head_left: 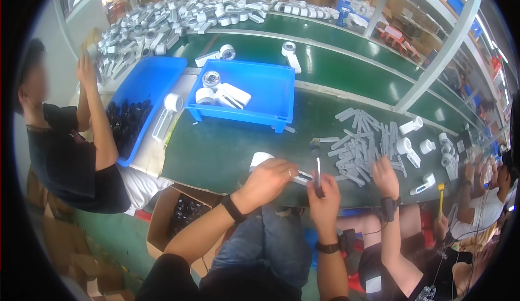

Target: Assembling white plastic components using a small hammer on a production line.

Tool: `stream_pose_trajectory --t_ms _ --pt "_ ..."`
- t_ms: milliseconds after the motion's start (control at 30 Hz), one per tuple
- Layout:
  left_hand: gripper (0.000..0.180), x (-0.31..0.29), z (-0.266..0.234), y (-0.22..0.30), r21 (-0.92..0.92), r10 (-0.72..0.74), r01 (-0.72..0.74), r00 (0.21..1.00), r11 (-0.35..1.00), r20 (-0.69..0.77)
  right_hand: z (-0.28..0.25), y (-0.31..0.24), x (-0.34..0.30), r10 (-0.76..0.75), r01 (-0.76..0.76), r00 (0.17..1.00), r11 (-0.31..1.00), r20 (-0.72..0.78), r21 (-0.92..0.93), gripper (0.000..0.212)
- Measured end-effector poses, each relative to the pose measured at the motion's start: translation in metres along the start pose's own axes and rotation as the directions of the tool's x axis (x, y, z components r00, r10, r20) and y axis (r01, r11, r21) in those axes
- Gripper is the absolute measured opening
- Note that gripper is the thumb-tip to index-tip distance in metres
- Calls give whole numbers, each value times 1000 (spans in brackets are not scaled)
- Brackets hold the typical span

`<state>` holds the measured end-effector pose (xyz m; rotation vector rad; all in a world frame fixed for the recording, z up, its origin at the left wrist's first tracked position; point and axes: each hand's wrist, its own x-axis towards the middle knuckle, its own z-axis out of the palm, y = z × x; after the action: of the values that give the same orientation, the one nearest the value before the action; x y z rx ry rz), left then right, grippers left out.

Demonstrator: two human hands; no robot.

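Note:
My left hand (271, 180) is closed around a white handheld fan body (261, 159). Its round head shows beyond my knuckles, and the handle with a dark slot points toward my right hand. In my right hand (325, 192) is an upright small hammer (318, 165) with a metal shaft and dark head. The two hands are close together over the near table edge, and my fingers hide part of both things. Just beyond and to the right lies a pile of grey handle strips (360, 149).
A blue bin (244, 114) holds several fan bodies. Further left, a blue tray (162, 73) contains dark parts beside a co-worker. Fan bodies heap (162, 24) at the back. At right, another person's hand (385, 176) reaches to the strips; a yellow hammer (441, 192) is beside them.

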<state>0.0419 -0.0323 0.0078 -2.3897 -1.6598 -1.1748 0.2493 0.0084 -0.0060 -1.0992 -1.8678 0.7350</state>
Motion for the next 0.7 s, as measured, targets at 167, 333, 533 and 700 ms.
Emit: stream_pose_trajectory --t_ms 167,333,533,700 --pt "15 3 -2 4 -2 -19 19 1000 1000 1 -4 1 -3 110 -108 994 992 -19 71 22" --pt "13 2 2 3 -20 -12 11 999 1000 -38 -5 -5 -3 54 -54 998 999 20 -9 25" --pt "13 -1 -3 0 36 -110 107 989 994 100 -18 -15 15 45 -22 970 995 238 -97 34" --pt "18 3 -5 2 3 -74 74 994 997 82 -31 15 11 -78 78 996 997 39 -8 36"
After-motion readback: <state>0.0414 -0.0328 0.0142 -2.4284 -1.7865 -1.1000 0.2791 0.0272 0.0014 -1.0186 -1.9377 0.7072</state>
